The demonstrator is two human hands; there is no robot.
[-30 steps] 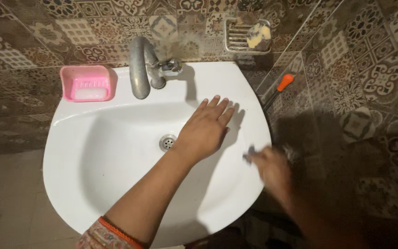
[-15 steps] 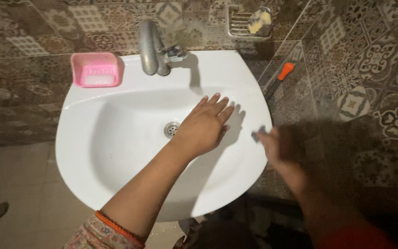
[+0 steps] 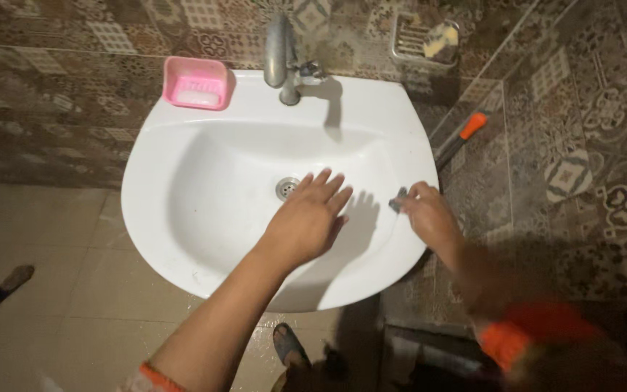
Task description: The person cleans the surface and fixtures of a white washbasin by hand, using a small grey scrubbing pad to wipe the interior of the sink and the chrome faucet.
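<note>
Since the earlier frames we note that the whole view has shifted: the basin now sits higher and further right in the picture, and more floor shows on the left. Our left hand (image 3: 305, 218) has slid lower in the bowl, now just right of the drain. Our right hand (image 3: 426, 212) has come up onto the right rim and is sharper than before.

Count, largest first: one white washbasin (image 3: 205, 189), wall-mounted against patterned tiles; one metal tap (image 3: 279, 54) at the back centre; one pink soap dish (image 3: 196, 82) on the back left ledge; one wire soap rack (image 3: 422, 38) on the wall holding a yellowish soap piece; one orange-tipped handle (image 3: 473, 125) leaning to the right of the basin; one drain (image 3: 287, 187); one small dark object (image 3: 398, 198).

Left hand: palm down, flat on the bowl's inner slope, fingers slightly spread, holding nothing. Right hand: fingertips pinch the small dark object at the basin's right rim; what it is we cannot tell. One sandalled foot (image 3: 288, 345) shows below the basin.
</note>
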